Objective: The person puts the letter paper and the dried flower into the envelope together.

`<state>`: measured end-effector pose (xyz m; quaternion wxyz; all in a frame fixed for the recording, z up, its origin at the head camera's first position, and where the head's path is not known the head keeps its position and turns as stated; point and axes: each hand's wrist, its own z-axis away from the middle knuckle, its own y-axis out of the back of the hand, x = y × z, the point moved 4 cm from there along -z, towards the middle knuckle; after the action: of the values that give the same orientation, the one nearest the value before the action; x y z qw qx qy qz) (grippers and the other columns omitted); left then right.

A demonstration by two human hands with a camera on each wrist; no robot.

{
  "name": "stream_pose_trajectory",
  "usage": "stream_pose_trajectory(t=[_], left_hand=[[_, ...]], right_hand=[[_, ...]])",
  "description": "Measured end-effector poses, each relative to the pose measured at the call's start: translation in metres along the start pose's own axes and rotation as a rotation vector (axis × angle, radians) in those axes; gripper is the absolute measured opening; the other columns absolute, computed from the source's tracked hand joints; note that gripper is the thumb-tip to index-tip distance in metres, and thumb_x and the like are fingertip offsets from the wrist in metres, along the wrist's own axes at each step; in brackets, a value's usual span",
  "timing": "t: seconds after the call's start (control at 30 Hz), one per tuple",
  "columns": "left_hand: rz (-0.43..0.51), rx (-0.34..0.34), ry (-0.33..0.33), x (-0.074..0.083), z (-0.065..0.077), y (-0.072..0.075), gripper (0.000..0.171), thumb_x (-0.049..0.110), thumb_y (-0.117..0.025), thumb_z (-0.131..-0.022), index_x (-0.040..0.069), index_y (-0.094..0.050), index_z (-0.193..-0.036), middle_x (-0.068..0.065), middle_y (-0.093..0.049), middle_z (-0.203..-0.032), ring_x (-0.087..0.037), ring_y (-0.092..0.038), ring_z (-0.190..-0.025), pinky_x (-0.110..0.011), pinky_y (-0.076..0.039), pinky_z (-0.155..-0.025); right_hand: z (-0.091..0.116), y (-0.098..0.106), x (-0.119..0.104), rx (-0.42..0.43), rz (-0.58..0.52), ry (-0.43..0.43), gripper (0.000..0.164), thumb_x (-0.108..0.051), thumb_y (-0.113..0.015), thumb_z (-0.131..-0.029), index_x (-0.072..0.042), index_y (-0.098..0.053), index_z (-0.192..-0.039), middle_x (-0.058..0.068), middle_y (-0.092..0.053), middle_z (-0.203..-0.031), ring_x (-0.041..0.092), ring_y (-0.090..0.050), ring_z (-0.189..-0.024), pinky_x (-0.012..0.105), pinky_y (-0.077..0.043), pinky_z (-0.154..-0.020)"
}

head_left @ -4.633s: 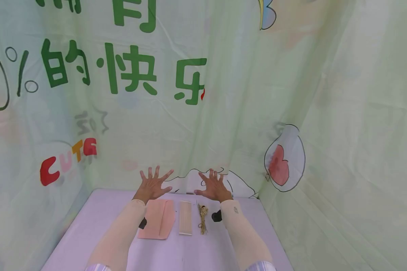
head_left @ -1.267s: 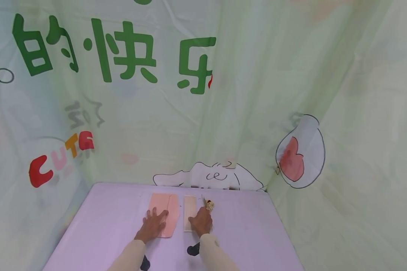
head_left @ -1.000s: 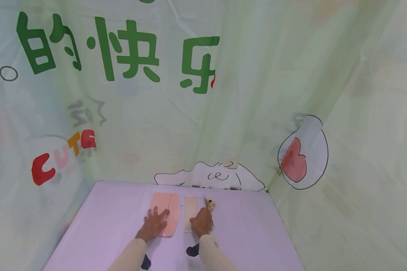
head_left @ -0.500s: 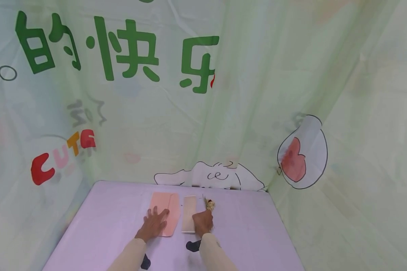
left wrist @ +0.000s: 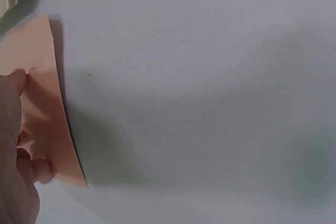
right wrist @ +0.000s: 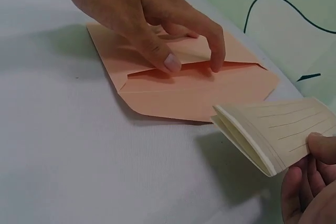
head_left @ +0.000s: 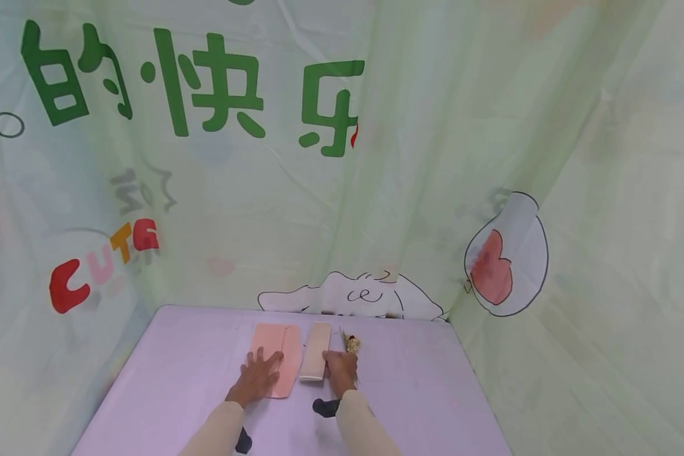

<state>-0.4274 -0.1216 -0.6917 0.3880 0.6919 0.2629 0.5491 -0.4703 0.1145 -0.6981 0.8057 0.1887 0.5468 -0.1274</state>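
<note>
A: Right wrist view: folded lined paper (right wrist: pixel 278 132) pinched in right hand (right wrist: pixel 310 182), lifted off table (right wrist: pixel 79 145), just beside pink envelope (right wrist: pixel 184 90).

B: Left hand (right wrist: pixel 142 9) flat, fingertips pressing envelope down. Advisable: keep flap gap open, lead with folded edge, slide in low and square.

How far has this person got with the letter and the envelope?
Done: the lined letter is folded, and the right hand pinches it, lifted off the purple table. In hand: the left hand rests on the pink envelope, fingertips at its opening. Left: the letter is outside the envelope, and the small dried sprig lies untouched beside it.
</note>
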Motion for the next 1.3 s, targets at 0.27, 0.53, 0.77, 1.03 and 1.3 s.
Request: stream_pose_trajectory(t=[0.27, 0.53, 0.77, 1.03, 1.3], left_hand=[[0.032, 0.041, -0.002, -0.005, 0.005, 0.001, 0.046, 0.034, -0.062, -0.109, 0.006, -0.056, -0.145, -0.052, -0.04, -0.155, -0.078, -0.037, -0.14, -0.092, -0.033, -0.106], [0.048, 0.03, 0.001, -0.011, 0.001, -0.001, 0.055, 0.039, -0.065, -0.107, 0.006, -0.057, -0.15, -0.049, -0.042, -0.155, -0.07, -0.043, -0.135, -0.087, -0.04, -0.103], [0.073, 0.092, -0.063, -0.014, 0.001, -0.007, 0.054, 0.046, -0.06, -0.108, 0.009, -0.057, -0.148, -0.047, -0.048, -0.144, -0.066, -0.049, -0.119, -0.087, -0.043, -0.091], [0.039, 0.083, -0.045, -0.015, -0.001, -0.007, 0.05, 0.043, -0.058, -0.11, 0.011, -0.057, -0.148, -0.047, -0.051, -0.148, -0.072, -0.048, -0.127, -0.088, -0.043, -0.095], [0.014, -0.019, 0.076, -0.007, -0.008, -0.003, 0.045, 0.027, -0.065, -0.106, 0.015, -0.061, -0.149, -0.039, -0.048, -0.16, -0.07, -0.041, -0.145, -0.083, -0.04, -0.111]], right_hand=[[0.023, -0.014, -0.011, -0.105, -0.142, 0.016, 0.016, 0.004, -0.078, -0.085, 0.012, -0.075, -0.098, 0.005, -0.071, -0.071, 0.012, -0.059, -0.059, 0.024, -0.047, -0.053], [0.034, -0.028, -0.002, -0.128, -0.091, -0.015, 0.013, 0.003, -0.08, -0.084, 0.001, -0.067, -0.087, 0.0, -0.059, -0.064, 0.014, -0.055, -0.059, 0.025, -0.045, -0.054], [0.03, -0.035, 0.014, -0.083, -0.057, 0.013, 0.014, 0.005, -0.079, -0.082, 0.004, -0.067, -0.088, 0.002, -0.06, -0.063, 0.014, -0.055, -0.058, 0.026, -0.046, -0.053], [0.028, -0.044, 0.019, -0.005, 0.131, 0.14, 0.008, -0.001, -0.082, -0.082, 0.003, -0.077, -0.087, 0.01, -0.073, -0.073, 0.019, -0.065, -0.064, 0.028, -0.05, -0.057], [0.02, -0.054, 0.018, 0.09, 0.258, 0.178, 0.008, -0.001, -0.085, -0.081, -0.001, -0.077, -0.079, 0.01, -0.074, -0.072, 0.021, -0.065, -0.065, 0.032, -0.051, -0.059]])
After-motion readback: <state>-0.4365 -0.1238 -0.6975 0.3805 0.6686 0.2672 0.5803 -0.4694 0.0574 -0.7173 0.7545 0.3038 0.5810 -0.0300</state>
